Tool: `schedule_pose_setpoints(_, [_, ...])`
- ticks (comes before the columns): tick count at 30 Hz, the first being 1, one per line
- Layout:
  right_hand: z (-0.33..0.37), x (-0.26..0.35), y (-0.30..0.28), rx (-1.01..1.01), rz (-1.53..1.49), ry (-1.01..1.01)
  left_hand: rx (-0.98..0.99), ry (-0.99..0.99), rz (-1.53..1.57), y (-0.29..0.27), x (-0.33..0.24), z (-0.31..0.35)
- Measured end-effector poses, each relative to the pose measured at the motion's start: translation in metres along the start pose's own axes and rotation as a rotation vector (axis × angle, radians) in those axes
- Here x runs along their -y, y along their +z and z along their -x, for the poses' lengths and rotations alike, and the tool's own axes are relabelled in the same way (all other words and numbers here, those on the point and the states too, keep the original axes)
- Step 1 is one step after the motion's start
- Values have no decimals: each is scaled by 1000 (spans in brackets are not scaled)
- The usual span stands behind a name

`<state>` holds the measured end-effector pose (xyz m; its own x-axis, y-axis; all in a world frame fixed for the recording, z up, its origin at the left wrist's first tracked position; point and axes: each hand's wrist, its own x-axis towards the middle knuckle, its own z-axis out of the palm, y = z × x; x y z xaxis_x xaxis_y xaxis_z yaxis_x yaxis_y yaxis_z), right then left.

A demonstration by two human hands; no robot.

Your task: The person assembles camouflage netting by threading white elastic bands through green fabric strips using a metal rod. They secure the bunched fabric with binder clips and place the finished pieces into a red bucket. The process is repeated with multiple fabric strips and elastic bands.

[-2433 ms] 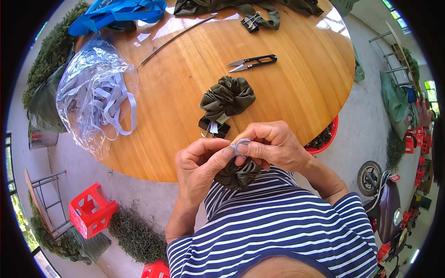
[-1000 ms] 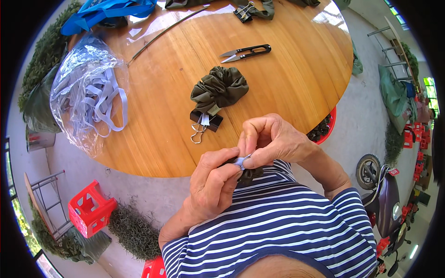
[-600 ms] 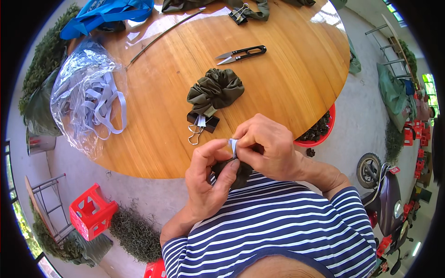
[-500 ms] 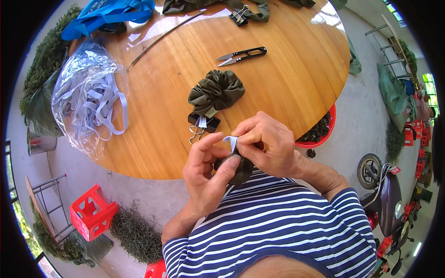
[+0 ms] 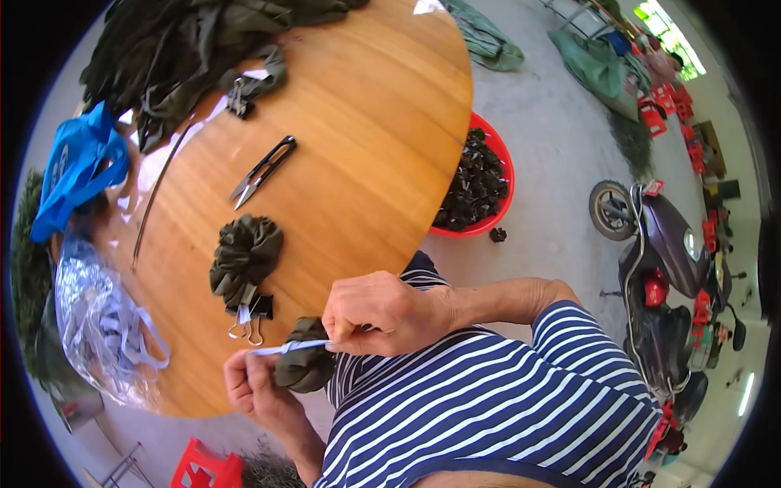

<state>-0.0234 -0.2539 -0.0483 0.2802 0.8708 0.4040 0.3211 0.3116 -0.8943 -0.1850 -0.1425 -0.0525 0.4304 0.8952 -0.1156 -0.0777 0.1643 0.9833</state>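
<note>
1. Pulled apart since the last earlier frame: your hands, which were close around the band and now stand at its two ends. Your view has swung right too, bringing more of the red plastic basin (image 5: pixel 511 175) into sight.
2. Your left hand (image 5: pixel 260 386) is clamped by the fingertips on one end of a flat, pale elastic strip (image 5: pixel 298 345); your right hand (image 5: pixel 386 315), curled, pinches the other. Strip looks taut and nearly straight. Whether it is knotted midway, you cannot tell at this size.
3. Materials: gathered olive scrunchie (image 5: pixel 305 372), smooth cloth in puckered folds, rounded. Wooden table (image 5: pixel 366 122) is glossy, with visible grain and a curved edge. Crinkled clear plastic bag (image 5: pixel 77 325) holds ribbon-like elastic loops (image 5: pixel 134 333), too tangled for you to count.
4. Counts: one scrunchie at your hands, one larger gathered cloth bundle (image 5: pixel 246 252) on the table; two black binder clips, one on that bundle (image 5: pixel 260 307), one farther off (image 5: pixel 238 99); one pair of thread snips (image 5: pixel 264 172).
5. Position: your scrunchie sits between both hands, just off the table edge, with the strip crossing its front.
</note>
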Motion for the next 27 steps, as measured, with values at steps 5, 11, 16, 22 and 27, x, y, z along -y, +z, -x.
schedule_pose_setpoints(5, [22,-1,-16,5,-322,293,144,-48,-161,9,-1,5])
schedule_pose_setpoints(11, [59,13,-105,-165,-175,631,1109,136,-357,45,-21,0])
schedule_pose_setpoints(16, [131,-55,-178,-533,232,840,1142,-16,-300,33,-21,-8])
schedule_pose_setpoints(22, [81,-58,-180,-841,627,536,753,-465,-100,7,-12,8])
schedule_pose_setpoints(27, [-42,10,-53,-23,832,-196,733,-464,-33,3,-8,13])
